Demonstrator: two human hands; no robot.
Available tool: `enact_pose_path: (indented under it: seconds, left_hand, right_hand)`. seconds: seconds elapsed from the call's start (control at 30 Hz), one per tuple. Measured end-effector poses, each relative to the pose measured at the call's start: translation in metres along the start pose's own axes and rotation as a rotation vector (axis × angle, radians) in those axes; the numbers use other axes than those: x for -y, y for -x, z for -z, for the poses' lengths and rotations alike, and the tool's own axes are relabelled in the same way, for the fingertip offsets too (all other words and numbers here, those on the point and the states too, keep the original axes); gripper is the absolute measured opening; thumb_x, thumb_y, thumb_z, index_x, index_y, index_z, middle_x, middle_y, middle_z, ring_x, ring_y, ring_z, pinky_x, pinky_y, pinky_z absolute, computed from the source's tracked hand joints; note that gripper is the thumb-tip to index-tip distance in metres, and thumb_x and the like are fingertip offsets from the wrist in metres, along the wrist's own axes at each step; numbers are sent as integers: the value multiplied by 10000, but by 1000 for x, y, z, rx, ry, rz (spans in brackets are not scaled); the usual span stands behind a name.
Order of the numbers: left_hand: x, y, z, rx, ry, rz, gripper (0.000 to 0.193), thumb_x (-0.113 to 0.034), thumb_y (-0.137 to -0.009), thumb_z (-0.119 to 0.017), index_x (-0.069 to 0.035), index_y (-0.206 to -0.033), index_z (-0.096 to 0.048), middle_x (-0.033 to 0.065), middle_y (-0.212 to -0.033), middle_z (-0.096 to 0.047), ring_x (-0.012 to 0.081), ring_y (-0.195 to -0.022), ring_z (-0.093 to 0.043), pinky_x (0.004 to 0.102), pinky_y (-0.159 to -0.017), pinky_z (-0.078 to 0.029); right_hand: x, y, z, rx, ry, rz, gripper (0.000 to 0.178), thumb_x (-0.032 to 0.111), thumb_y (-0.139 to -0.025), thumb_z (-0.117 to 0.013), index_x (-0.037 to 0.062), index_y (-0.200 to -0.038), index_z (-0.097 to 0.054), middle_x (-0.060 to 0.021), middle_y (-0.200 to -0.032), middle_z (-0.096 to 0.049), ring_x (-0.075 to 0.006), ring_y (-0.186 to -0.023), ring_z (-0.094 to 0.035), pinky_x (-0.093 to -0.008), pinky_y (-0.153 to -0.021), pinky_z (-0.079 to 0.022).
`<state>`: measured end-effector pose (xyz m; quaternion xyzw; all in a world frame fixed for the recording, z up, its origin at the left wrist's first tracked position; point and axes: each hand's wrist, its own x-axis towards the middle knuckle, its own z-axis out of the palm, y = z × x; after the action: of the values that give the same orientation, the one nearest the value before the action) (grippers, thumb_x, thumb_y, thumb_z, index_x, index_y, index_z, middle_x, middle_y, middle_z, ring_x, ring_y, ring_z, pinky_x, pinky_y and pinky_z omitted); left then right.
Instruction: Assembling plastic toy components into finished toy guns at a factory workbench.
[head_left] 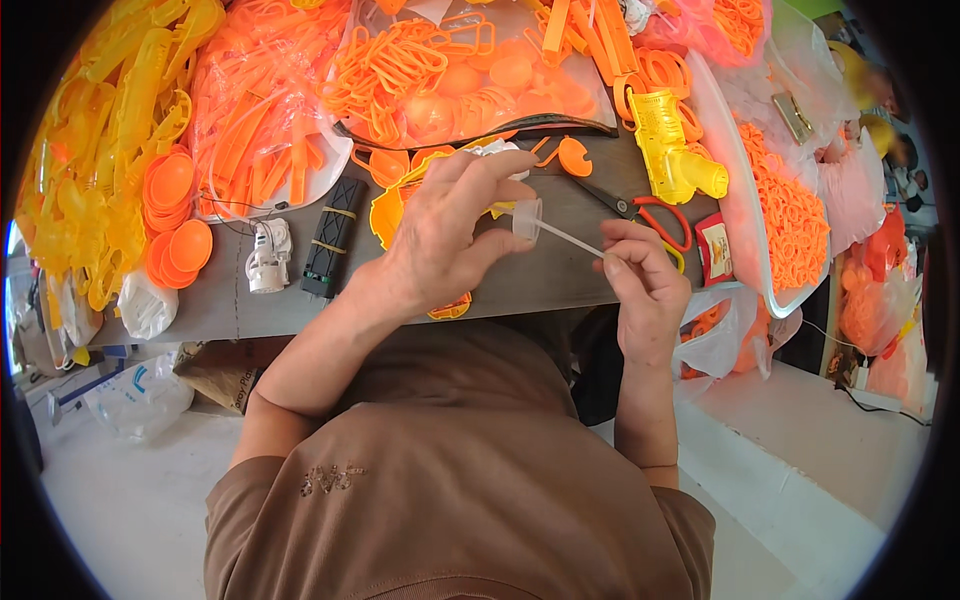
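Note:
Over the near part of the grey table, my left hand [445, 235] is closed on a small translucent plastic cup [528, 218], its thumb and fingers at the cup's side. A thin white stick [570, 238] is pinched between the thumb and fingertips of my right hand [645, 285]. The stick's far end meets the cup; I cannot tell whether it is fixed to it. Under my left hand lies a yellow plastic part [385, 217], mostly hidden. Beyond my right hand are red-handled scissors [668, 220] and a yellow toy-like shell [668, 150].
Bags of orange parts [265, 110] and a heap of yellow parts [115, 130] line the back and left. Orange discs [180, 250], a white mechanism [268, 258] and a banded black block [332, 235] sit at left. A tub of orange rings [785, 215] stands at right.

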<state>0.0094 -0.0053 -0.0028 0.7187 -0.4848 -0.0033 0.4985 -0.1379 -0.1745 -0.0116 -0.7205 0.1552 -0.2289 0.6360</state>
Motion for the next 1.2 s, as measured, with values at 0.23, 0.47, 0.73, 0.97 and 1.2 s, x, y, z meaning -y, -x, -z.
enact_pose_path:
  seconds: [0.23, 0.47, 0.73, 0.97, 1.2]
  left_hand:
    - [6, 1, -3, 17, 153, 194, 583, -36, -671, -711, -44, -1204, -477, 62, -996, -663, 268, -981, -549, 360, -874, -424]
    - [5, 1, 1, 65, 337, 284, 592, 11, -672, -704, -30, -1215, -470, 93, -1020, -665, 203, -967, -627, 316, -829, -479]
    - [5, 2, 10, 59, 206, 157, 480, -17, -671, -716, -32, -1123, -555, 72, -973, -658, 243, -972, -590, 334, -828, -472]
    - [8, -11, 20, 244, -91, -115, 230, -109, -748, -674, -29, -955, -616, 70, -867, -625, 263, -864, -562, 365, -749, -446]
    - [19, -15, 13, 231, -16, -83, 240, -71, -749, -673, -43, -985, -636, 72, -871, -622, 238, -827, -558, 328, -740, -453]
  right_hand:
    - [-7, -10, 3, 55, -253, -130, 146, 83, -879, -541, -36, -950, -590, -144, -1086, -566, -161, -868, -568, -310, -710, -506]
    - [-4, -38, -17, 291, -339, -369, 208, 162, -918, -523, -19, -1012, -568, -91, -877, -616, -123, -658, -573, -249, -543, -473]
    - [6, -32, -42, 268, -28, -222, 147, 129, -888, -586, 14, -798, -572, -6, -642, -550, -40, -493, -464, -183, -425, -345]
    - [-5, -25, -47, 148, 326, 206, 145, 103, -892, -579, 6, -786, -560, -7, -690, -531, -54, -549, -462, -199, -487, -365]
    - [-16, -31, -46, 145, -247, -351, 293, 149, -932, -473, -34, -1161, -478, -145, -1059, -582, -237, -911, -631, -334, -736, -554]
